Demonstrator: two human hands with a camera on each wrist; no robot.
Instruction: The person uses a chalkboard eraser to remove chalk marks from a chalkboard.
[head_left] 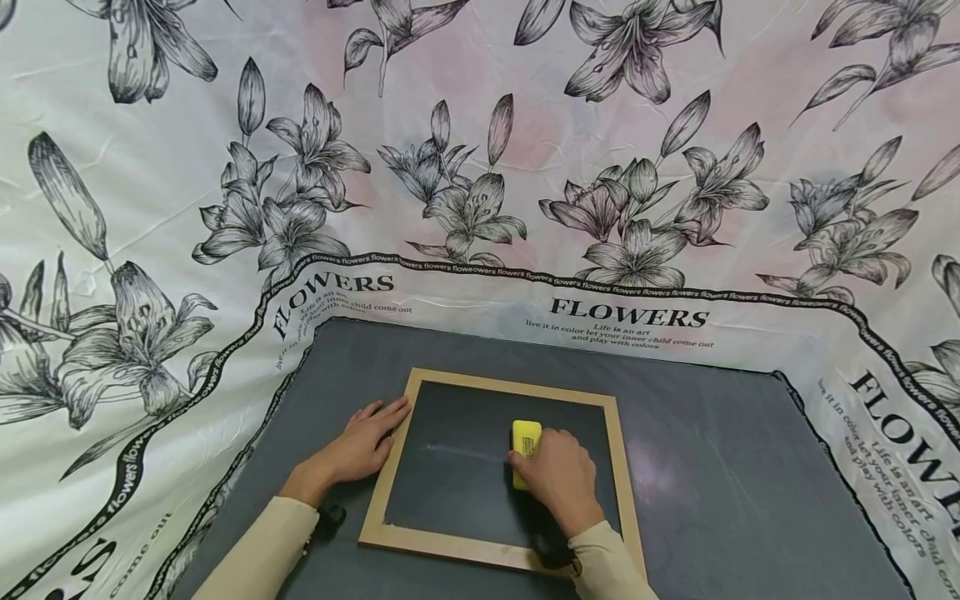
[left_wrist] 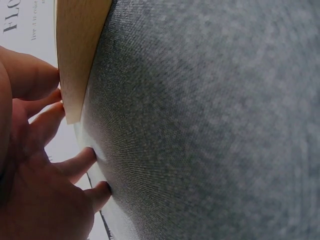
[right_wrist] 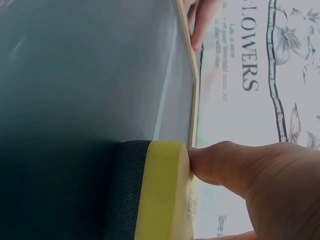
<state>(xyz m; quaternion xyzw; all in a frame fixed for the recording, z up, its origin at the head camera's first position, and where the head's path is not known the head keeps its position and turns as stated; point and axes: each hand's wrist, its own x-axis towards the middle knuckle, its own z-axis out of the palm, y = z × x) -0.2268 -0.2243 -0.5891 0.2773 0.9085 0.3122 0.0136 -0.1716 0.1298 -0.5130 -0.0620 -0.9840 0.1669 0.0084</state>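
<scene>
My right hand (head_left: 561,479) grips a yellow eraser (head_left: 526,452) and presses it against the dark face of a small chalkboard (head_left: 457,492), near the middle of the board and a little toward its right side. My fingers curl over the top of the eraser, and in the right wrist view my thumb (right_wrist: 220,167) pinches its yellow back while the black felt underside (right_wrist: 127,190) lies flat on the slate. A faint pale chalk smear (head_left: 465,452) runs across the board to the left of the eraser.

My left hand (head_left: 360,446) lies flat, fingers straight and slightly spread, on the grey mat (head_left: 720,483) just beside the board's left edge. Its fingertips touch the wooden frame (head_left: 390,467); the left wrist view shows them (left_wrist: 50,117) resting against the light wood (left_wrist: 77,55), grasping nothing.

The chalkboard lies flat on the mat, its frame a pale wood rectangle. Both of my forearms wear cream sleeves (head_left: 262,550), and a dark strap (head_left: 330,517) shows at the left wrist. Around and behind the mat hangs a white cloth (head_left: 480,150) printed with grey lilies and the word "FLOWERS" (head_left: 628,314) along a black border.
</scene>
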